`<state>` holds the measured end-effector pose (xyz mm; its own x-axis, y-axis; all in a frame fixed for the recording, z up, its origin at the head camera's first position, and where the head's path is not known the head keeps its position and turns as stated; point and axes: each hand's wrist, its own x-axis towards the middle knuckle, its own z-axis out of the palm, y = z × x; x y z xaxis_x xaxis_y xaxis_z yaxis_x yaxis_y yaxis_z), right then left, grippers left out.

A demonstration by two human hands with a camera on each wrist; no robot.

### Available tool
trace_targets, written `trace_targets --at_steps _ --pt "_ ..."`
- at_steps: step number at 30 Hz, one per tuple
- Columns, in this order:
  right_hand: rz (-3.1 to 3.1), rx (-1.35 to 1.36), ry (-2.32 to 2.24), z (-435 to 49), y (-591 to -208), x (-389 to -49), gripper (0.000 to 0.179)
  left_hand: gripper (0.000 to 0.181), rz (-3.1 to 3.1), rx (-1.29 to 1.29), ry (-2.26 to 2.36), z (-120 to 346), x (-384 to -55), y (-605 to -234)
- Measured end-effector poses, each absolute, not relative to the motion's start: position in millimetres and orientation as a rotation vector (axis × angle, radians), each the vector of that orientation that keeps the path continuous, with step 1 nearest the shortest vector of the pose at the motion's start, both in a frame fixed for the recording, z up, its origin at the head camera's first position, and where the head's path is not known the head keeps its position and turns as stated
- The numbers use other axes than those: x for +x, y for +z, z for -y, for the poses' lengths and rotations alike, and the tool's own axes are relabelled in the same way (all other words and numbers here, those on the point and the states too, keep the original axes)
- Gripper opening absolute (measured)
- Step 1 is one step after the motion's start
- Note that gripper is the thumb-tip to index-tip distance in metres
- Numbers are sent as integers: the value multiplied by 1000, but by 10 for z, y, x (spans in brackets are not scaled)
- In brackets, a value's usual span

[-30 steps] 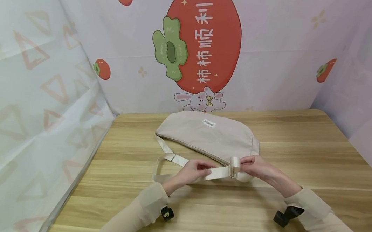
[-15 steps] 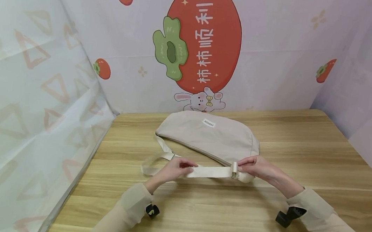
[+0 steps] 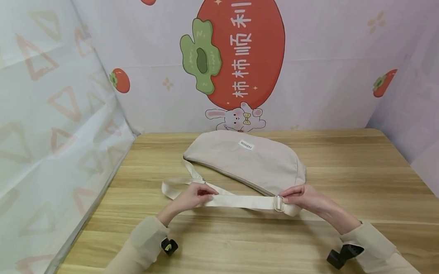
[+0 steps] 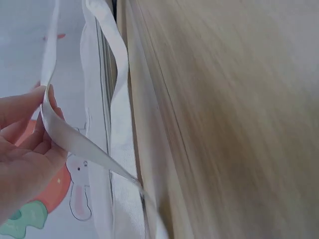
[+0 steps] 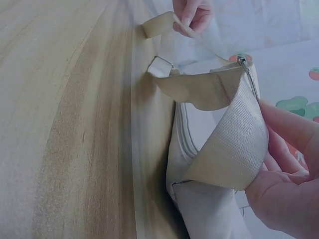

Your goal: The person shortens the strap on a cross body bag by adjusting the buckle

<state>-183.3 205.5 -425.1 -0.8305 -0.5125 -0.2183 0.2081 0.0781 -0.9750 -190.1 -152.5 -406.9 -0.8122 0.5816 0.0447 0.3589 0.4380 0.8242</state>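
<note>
A beige shoulder bag (image 3: 237,156) with a white label lies toward the back of the wooden table, its zipper edge facing me. In front of it my hands stretch a length of its pale webbing strap (image 3: 244,201) level from left to right. My left hand (image 3: 192,197) pinches the strap between thumb and fingers, and a loop of strap hangs past it to the left. Beside the metal slider buckle (image 3: 279,204), my right hand (image 3: 311,201) pinches the strap near the bag's right end. In the right wrist view the strap folds through that buckle (image 5: 245,69).
The wooden table (image 3: 250,254) runs to a printed cloth backdrop (image 3: 319,88) at the back, with more cloth (image 3: 56,124) hanging at the left. Another piece of the strap (image 3: 191,168) runs from the bag's left end to a second buckle.
My left hand has slid left along the strap, drawing out a longer straight stretch. The strap loop standing up at the buckle has shrunk flat. My right hand stays nearly in place.
</note>
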Motion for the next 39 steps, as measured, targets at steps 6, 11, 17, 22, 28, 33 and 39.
trace_targets --at_steps 6,11,17,22,28,33,39 --pt "-1870 -307 -1774 -2065 -4229 -1818 12 16 -2448 785 1321 1621 -2006 -4232" --pt "-1870 -303 -1779 -2055 -4219 -1818 12 16 -2468 799 1289 1580 -2009 -4240" --pt "-1858 -303 -1785 -2040 -4203 -1813 12 19 -2549 807 1254 1376 -1967 -4204" --pt "-1866 -322 -1773 -2012 -4184 -1808 13 23 -2554 918 1304 1044 -1886 -4136" --pt "-1898 -314 -1766 -1981 -4155 -1801 14 26 -2462 1066 1371 665 -1789 -4109" --pt "-1920 -308 -1760 -1960 -4148 -1806 15 26 -2460 1072 1374 468 -1740 -4113" --pt "-1910 -305 -1776 -1958 -4157 -1811 11 30 -2452 1022 1413 342 -1710 -4136"
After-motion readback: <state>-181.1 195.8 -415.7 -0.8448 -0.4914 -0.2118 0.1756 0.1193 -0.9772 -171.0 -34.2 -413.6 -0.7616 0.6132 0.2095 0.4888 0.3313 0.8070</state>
